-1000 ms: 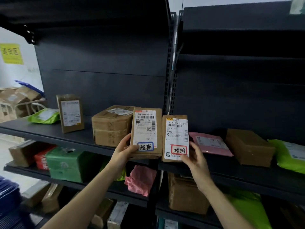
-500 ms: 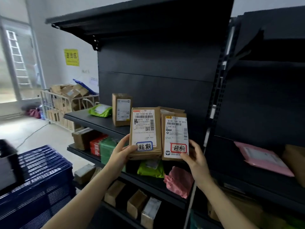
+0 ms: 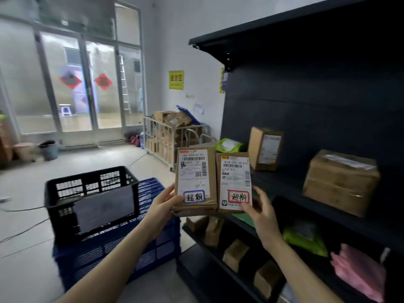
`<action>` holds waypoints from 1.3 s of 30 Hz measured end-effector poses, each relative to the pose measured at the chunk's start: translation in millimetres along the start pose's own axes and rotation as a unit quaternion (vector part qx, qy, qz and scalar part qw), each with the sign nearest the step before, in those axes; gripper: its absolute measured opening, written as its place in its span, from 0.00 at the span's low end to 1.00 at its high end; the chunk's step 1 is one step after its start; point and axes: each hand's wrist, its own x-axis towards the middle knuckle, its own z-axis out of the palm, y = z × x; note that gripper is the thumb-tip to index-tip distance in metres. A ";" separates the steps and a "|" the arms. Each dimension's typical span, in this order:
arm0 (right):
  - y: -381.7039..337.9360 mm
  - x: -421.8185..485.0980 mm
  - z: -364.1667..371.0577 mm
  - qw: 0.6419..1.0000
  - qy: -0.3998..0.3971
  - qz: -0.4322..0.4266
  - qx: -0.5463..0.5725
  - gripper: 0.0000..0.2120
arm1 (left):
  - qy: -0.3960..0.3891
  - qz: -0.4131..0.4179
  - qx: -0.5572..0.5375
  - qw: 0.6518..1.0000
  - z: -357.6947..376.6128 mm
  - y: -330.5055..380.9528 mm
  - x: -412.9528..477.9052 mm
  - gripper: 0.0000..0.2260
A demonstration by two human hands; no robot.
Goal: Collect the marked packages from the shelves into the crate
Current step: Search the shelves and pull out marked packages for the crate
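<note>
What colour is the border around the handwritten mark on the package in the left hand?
Blue, on the left hand's package; head view.

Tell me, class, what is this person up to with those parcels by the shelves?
A person holds two marked packages up, side by side. The left hand grips the blue-marked package; the right hand grips the red-marked package. Both are off the dark shelves. The black crate sits to the left on a blue crate, and neither package is in it yet.

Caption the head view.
Left hand and right hand each hold a marked package near the black crate.
</note>
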 end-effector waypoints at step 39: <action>120.9 247.7 453.0 0.943 -0.321 0.069 0.049 0.16 | 0.301 -0.079 0.052 0.949 -396.1 8.4 109.3 0.20</action>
